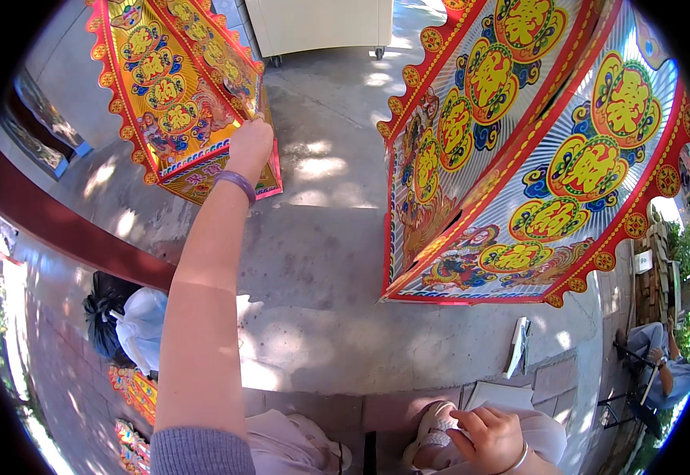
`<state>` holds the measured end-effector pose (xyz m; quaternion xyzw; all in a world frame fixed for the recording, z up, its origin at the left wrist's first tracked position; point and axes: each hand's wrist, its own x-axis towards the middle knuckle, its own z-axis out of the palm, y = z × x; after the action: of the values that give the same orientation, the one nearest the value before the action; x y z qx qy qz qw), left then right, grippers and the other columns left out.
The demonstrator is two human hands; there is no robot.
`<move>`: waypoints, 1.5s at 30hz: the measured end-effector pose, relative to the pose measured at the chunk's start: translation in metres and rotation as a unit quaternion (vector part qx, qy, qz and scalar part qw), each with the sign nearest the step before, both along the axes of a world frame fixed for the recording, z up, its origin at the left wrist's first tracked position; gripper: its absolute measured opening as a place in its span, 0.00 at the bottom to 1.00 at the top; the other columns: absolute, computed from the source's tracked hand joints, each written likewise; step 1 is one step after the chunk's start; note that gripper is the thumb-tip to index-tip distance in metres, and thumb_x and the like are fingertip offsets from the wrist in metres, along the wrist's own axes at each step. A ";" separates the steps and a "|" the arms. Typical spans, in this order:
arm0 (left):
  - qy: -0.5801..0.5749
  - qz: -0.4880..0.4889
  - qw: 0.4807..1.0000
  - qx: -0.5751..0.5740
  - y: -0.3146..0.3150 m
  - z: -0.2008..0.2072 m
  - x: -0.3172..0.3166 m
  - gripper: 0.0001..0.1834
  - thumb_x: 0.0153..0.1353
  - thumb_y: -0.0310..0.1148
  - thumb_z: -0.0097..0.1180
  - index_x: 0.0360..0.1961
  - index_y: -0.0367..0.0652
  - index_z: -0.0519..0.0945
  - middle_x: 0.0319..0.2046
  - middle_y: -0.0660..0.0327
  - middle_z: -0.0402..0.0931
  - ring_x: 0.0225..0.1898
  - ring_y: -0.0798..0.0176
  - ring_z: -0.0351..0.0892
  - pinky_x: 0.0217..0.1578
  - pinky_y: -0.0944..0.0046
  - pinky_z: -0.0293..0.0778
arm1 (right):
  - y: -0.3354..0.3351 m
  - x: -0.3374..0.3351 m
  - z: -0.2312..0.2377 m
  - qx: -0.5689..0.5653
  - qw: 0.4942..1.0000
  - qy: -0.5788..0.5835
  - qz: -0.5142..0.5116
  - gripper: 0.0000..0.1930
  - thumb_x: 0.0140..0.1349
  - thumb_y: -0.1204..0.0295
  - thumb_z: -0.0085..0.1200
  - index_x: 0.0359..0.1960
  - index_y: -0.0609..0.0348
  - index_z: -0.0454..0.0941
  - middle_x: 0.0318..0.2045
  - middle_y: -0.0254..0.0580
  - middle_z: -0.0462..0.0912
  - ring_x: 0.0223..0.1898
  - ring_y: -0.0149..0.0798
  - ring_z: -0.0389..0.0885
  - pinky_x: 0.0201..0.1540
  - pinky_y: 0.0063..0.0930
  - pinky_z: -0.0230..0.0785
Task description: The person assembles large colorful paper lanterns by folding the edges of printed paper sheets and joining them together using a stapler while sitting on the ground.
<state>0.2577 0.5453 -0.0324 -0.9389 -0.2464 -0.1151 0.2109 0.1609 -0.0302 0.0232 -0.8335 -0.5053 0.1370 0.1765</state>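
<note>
My left hand (251, 148) reaches far forward, its fingers closed at the near right edge of a gold folded paper decoration (155, 87) with a red scalloped border. This decoration stands on the ground, printed with yellow and blue medallions. My right hand (489, 437) hovers over my right knee, fingers loosely bent, thumb and forefinger apart, with nothing visible in it. Ahead of it to the right stands a larger silver folded paper decoration (519, 190), also red-edged with yellow medallions. Neither of my hands touches the silver one.
A pale wheeled cabinet (321, 24) stands at the back. Black and white plastic bags (143, 324) and more printed paper pieces (135, 392) lie left of my arm. A thin white object (517, 347) rests on the concrete. At far right, another person (666, 372) sits.
</note>
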 end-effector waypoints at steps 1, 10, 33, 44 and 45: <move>0.008 -0.017 1.000 0.006 -0.009 0.005 -0.007 0.08 0.56 0.26 0.52 0.30 0.37 0.83 0.36 0.53 0.79 0.41 0.52 0.81 0.41 0.58 0.79 | 0.000 0.001 0.000 0.013 1.000 -0.010 0.001 0.12 0.50 0.67 0.63 0.34 0.57 0.79 0.22 0.36 0.79 0.23 0.38 0.80 0.23 0.30 0.72; 0.065 -0.151 0.985 -0.050 -0.162 0.027 -0.078 0.06 0.51 0.27 0.54 0.27 0.40 0.83 0.34 0.55 0.81 0.39 0.52 0.82 0.38 0.58 0.79 | 0.005 0.008 -0.018 0.102 0.992 -0.065 -0.020 0.14 0.52 0.69 0.61 0.41 0.55 0.76 0.23 0.37 0.76 0.24 0.41 0.79 0.23 0.33 0.72; 0.029 -0.166 0.962 -0.216 -0.322 0.052 -0.158 0.09 0.51 0.26 0.55 0.33 0.33 0.80 0.41 0.48 0.77 0.40 0.51 0.82 0.39 0.58 0.80 | 0.162 0.030 -0.039 0.183 0.946 -0.262 -0.051 0.07 0.51 0.71 0.52 0.30 0.58 0.71 0.28 0.45 0.75 0.31 0.46 0.79 0.32 0.39 0.75; -0.084 -0.279 0.928 -0.232 -0.365 0.029 -0.209 0.10 0.52 0.28 0.50 0.33 0.33 0.79 0.44 0.45 0.78 0.42 0.49 0.82 0.42 0.58 0.79 | 0.113 0.020 -0.034 0.208 0.944 -0.243 0.087 0.10 0.45 0.72 0.56 0.30 0.58 0.73 0.30 0.43 0.72 0.37 0.45 0.74 0.43 0.34 0.70; -0.090 -0.282 0.928 -0.228 -0.366 0.028 -0.209 0.11 0.52 0.28 0.50 0.33 0.33 0.79 0.44 0.45 0.78 0.42 0.49 0.82 0.43 0.58 0.79 | 0.111 0.019 -0.034 0.218 0.936 -0.258 0.105 0.09 0.45 0.71 0.55 0.30 0.58 0.73 0.31 0.43 0.73 0.37 0.45 0.74 0.43 0.34 0.70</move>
<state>0.0482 0.1789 -0.0042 -0.9781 -0.0095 -0.1948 -0.0726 0.1800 0.0805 -0.0112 -0.7236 -0.6356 -0.1779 0.2019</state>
